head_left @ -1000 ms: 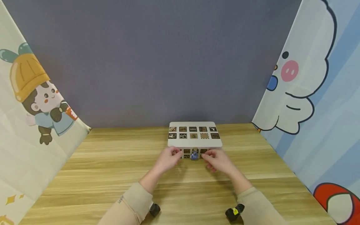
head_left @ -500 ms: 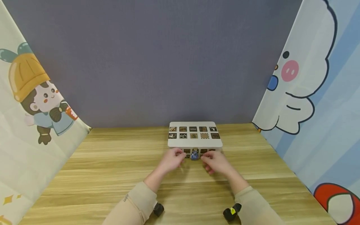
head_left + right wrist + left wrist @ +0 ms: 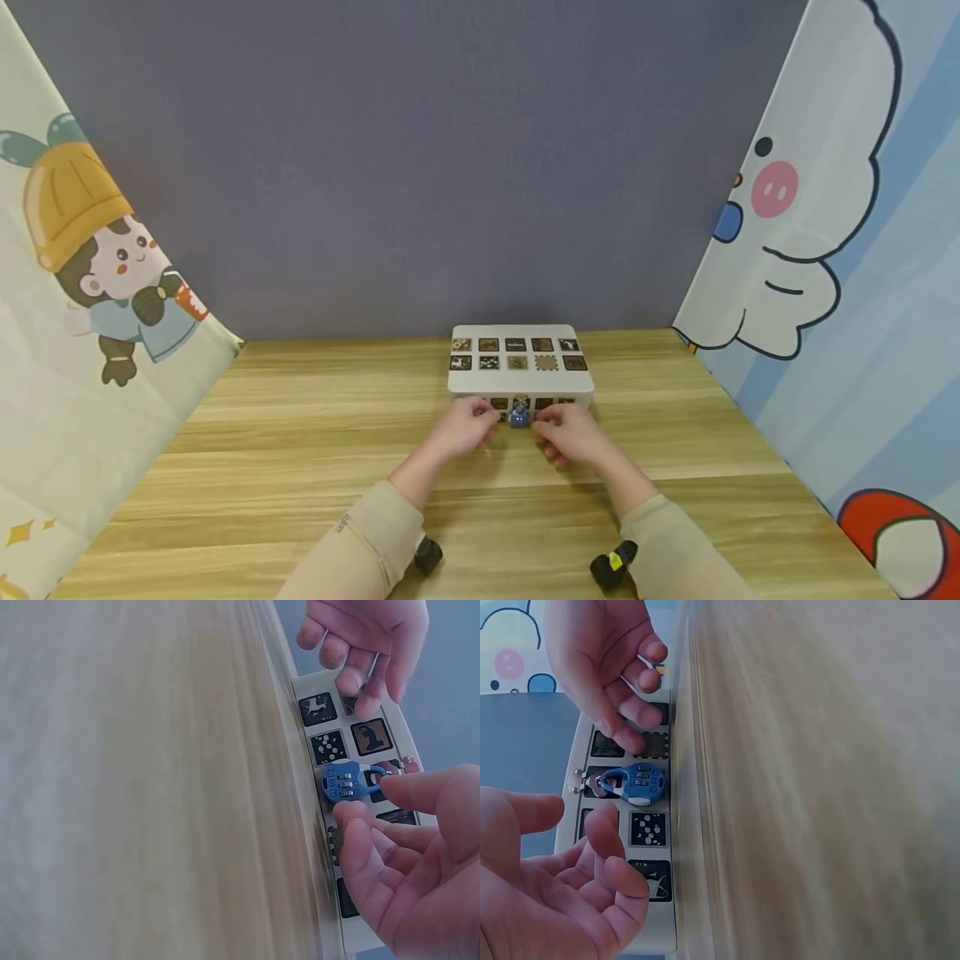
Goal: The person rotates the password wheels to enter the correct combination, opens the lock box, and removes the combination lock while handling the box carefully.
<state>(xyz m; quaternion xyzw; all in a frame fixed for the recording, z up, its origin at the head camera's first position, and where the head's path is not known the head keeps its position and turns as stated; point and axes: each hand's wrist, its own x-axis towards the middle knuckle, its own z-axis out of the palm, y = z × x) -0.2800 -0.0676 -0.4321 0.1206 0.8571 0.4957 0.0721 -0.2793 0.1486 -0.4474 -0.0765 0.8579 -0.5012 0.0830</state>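
Observation:
A blue combination padlock with three number dials hangs by its shackle from the metal clasp on the front of a white box. Dark picture squares cover the box's top and front. My left hand is just left of the padlock, fingers loosely bent, thumb and fingertips apart in the left wrist view. On the other side, my right hand has its thumb and forefinger tips right beside the padlock; in the right wrist view the thumb overlaps the shackle. Neither hand grips anything.
The box stands at the back of a wood-grain table, close to a grey panel. Cartoon-printed sheets flank the table at left and right. Black wrist cameras hang beneath both sleeves.
My left hand has moved right and slightly nearer, toward the padlock. The right hand has shifted slightly left. The box and padlock have stayed put.

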